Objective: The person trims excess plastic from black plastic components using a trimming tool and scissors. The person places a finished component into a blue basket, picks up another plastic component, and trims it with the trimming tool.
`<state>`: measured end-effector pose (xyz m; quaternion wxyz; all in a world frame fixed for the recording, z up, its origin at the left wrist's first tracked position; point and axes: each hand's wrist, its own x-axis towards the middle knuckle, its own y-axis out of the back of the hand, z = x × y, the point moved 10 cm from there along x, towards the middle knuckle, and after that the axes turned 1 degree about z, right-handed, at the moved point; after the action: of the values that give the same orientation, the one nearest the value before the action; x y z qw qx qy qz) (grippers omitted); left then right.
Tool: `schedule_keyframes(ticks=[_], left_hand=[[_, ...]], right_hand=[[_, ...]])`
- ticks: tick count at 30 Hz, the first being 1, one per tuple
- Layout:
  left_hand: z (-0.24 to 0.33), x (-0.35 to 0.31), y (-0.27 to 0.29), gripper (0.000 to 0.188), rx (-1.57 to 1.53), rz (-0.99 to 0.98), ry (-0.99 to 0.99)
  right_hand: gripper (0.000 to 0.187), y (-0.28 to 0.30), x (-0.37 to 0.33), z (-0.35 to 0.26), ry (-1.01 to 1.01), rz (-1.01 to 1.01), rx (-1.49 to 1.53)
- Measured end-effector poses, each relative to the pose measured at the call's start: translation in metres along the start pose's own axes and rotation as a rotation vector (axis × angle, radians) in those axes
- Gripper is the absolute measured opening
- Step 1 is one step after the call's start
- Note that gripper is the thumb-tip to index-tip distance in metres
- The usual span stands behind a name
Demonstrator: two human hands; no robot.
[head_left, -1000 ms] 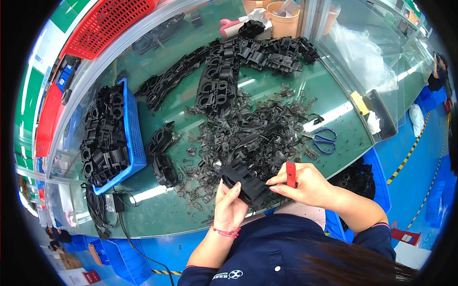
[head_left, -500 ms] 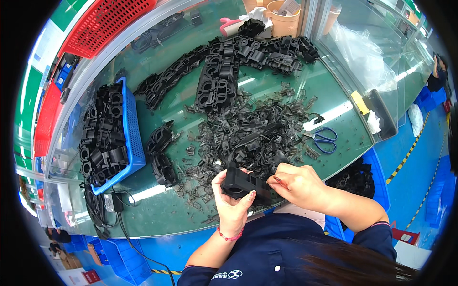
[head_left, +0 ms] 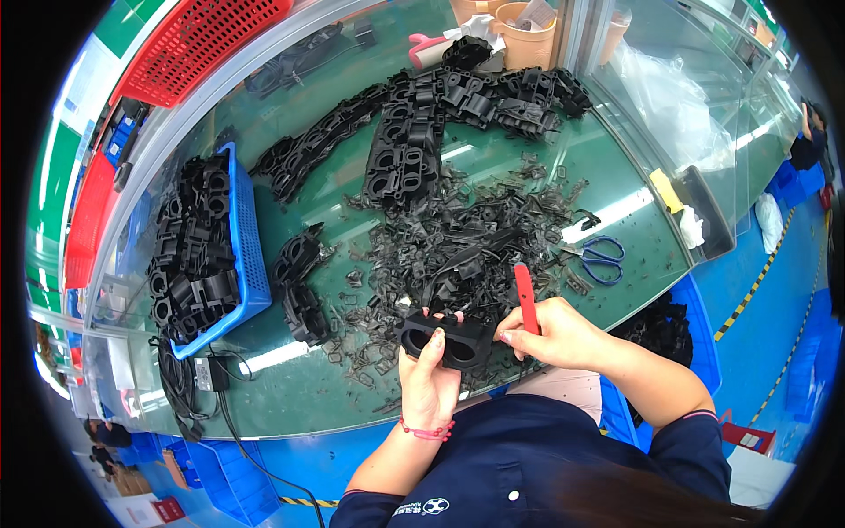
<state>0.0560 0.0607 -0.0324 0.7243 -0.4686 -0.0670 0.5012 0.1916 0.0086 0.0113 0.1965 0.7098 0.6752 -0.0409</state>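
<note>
A black plastic housing [head_left: 464, 345] with two round openings is tilted up in my left hand [head_left: 429, 387], the thumb lying across its face and the fingertips showing behind its far edge. Close to the part's right end, my right hand [head_left: 568, 336] is closed around a slim red-handled tool [head_left: 525, 295]. The handle points away from me, and I cannot make out the tool's working end. Just beyond both hands spreads a heap of black plastic scraps [head_left: 466, 251].
Blue-handled scissors [head_left: 603, 260] lie right of the scraps. Similar housings [head_left: 400, 163] line the far table and fill a blue basket [head_left: 255, 264] at left. A peach bucket [head_left: 525, 40] stands at the back. Cables and an adapter [head_left: 211, 373] lie front left.
The housing has turned in my left hand, so both round openings now show. My right hand has shifted slightly, and the red handle has swung upright into plain view.
</note>
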Motion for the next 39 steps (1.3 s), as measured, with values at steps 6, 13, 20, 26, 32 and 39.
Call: schedule_keyframes(ticks=[6,13,20,26,32,39], left_hand=[[0.000,-0.008,-0.008,0.042,0.009,-0.016,-0.039],[0.010,-0.016,-0.019,0.058,0.148,-0.099,-0.239],[-0.004,-0.011,-0.013,0.041,0.013,-0.037,-0.016],[-0.004,-0.007,0.001,0.032,0.008,-0.005,0.021],[-0.007,-0.002,-0.001,0.043,-0.037,-0.054,0.037],[-0.005,-0.006,-0.027,0.097,0.072,-0.299,0.062]], right_hand=[[0.020,-0.001,0.001,0.002,-0.037,-0.022,-0.085],[0.015,-0.002,-0.001,-0.008,0.113,0.034,-0.250],[0.013,0.021,-0.002,-0.015,0.305,0.307,-0.483],[0.016,0.027,0.000,-0.007,-0.024,0.127,0.039],[0.013,0.024,-0.014,-0.027,0.340,0.104,0.411],[0.015,0.005,-0.020,-0.021,0.218,0.045,0.614]])
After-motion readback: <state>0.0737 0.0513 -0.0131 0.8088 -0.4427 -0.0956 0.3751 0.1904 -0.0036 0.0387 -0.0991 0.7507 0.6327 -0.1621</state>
